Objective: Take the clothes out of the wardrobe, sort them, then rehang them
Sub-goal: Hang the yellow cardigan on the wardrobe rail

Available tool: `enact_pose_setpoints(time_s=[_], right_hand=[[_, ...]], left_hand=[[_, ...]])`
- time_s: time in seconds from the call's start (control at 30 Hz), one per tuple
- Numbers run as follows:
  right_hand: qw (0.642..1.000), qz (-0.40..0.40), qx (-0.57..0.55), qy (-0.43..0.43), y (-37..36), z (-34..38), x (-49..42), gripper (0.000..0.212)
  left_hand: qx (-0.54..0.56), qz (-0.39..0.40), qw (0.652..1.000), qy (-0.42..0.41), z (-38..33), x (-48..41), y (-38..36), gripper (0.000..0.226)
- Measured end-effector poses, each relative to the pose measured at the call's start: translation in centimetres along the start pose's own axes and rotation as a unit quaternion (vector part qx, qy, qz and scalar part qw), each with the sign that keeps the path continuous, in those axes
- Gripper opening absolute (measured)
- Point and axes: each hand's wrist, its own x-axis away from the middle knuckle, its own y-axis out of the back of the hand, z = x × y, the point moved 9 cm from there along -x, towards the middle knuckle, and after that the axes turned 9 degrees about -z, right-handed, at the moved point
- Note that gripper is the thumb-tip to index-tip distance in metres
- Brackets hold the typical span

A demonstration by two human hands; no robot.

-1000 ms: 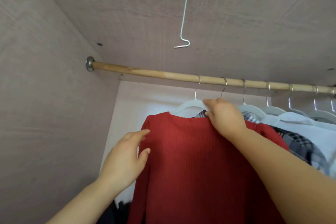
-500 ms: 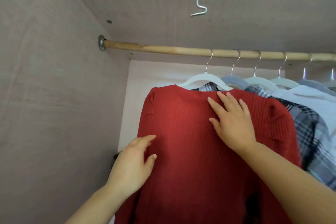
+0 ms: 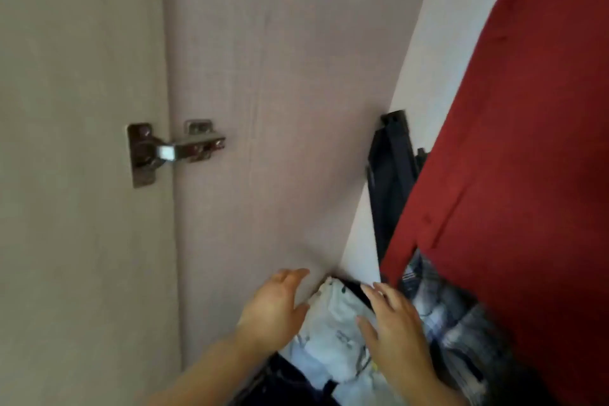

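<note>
**A:** What fills the frame?

**B:** Mostly the wardrobe side wall point(image 3: 280, 109), from 12 o'clock down to the centre. Next biggest is the red sweater point(image 3: 527, 142), hanging along the whole 3 o'clock side. The open door point(image 3: 82, 241) takes up the 9 o'clock side.

**A:** And low down?

**B:** At 6 o'clock there's a pale printed garment point(image 3: 333, 333) lying in a heap on darker cloth. A blurred grey-blue checked shirt point(image 3: 438, 306) is just beside it, under the sweater's hem. Something dark point(image 3: 392, 181) stands in the back corner, too unclear to name.

**A:** The hands?

**B:** The left hand point(image 3: 272, 310) is at 7 o'clock and the right hand point(image 3: 395, 330) at 5 o'clock. Both have the fingers spread and relaxed and grip nothing. They sit on either side of the pale garment. I can't tell if the right palm touches it.

**A:** So which step is this?

**B:** I'd say taking clothes out, starting with the loose pile. Next, both hands need to close round the pale garment and lift it clear of the sweater's hem. The smallest thing is the metal hinge point(image 3: 171, 150) at 9 o'clock.
</note>
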Motion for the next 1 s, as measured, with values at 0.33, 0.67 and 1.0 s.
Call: enact_pose_setpoints(time_s=[0.33, 0.67, 1.0], right_hand=[[0.914, 0.285, -0.179, 0.226, -9.7, 19.7, 18.1, 0.058], [0.734, 0.396, -0.293, 0.468, -3.6, 43.5, 31.7, 0.052], [0.638, 0.406, -0.307, 0.578, 1.1, 65.8, 41.5, 0.049]], left_hand=[[-0.119, 0.014, 0.904, 0.409, 15.2, 31.8, 1.6, 0.057], [-0.128, -0.144, 0.725, 0.661, 16.6, 59.2, 12.8, 0.054], [-0.121, -0.237, 0.636, 0.724, 22.4, 76.3, 24.6, 0.052]])
